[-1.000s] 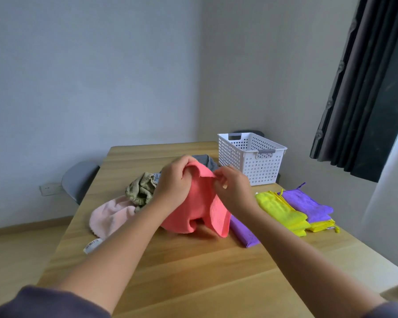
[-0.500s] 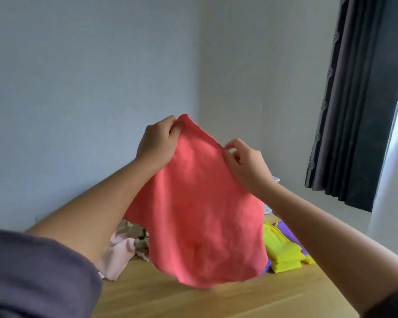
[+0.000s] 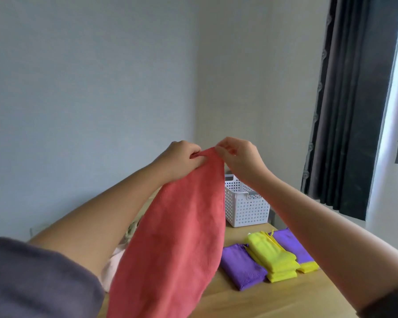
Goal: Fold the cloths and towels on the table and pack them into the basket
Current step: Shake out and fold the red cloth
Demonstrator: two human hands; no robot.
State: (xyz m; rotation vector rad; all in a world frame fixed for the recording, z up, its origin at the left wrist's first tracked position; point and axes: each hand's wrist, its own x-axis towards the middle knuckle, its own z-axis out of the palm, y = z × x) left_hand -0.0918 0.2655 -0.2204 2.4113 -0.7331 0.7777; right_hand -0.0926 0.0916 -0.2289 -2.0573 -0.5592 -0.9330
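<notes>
**A:** Nearest first. A grey sleeve (image 3: 32,278) sits at lower left. The coral cloth (image 3: 177,237) hangs in the air above the near side of the table (image 3: 274,304), doubled into a long, narrow drape. Its lower end runs out of view.

**B:** Hands?

**A:** The left hand (image 3: 179,159) and right hand (image 3: 239,157) meet at the cloth's top. Each pinches it between thumb and curled fingers, and the hands almost touch.

**B:** The rest of the load?

**A:** Just right of the drape lie a folded purple cloth (image 3: 241,267), a yellow stack (image 3: 274,258) and a second purple cloth (image 3: 292,246). A pale pink towel (image 3: 110,269) lies unfolded behind the left forearm. The white basket (image 3: 246,207) stands beyond them, its inside mostly hidden. The dark curtain (image 3: 345,111) is farthest back.

**B:** Risks?

**A:** My judgement only. Corners matched in mid-air may not line up, which would skew the fold. If either pinch slips, half the cloth falls open. When lowered, the hanging end could sweep the folded purple cloth beside it and undo it.

**B:** Change from half a second ago?

**A:** Then the hands were apart and the cloth hung as a broad sheet. Now they are together and the sheet is halved. The view has also dropped, so the basket, mostly hidden then, now shows.
</notes>
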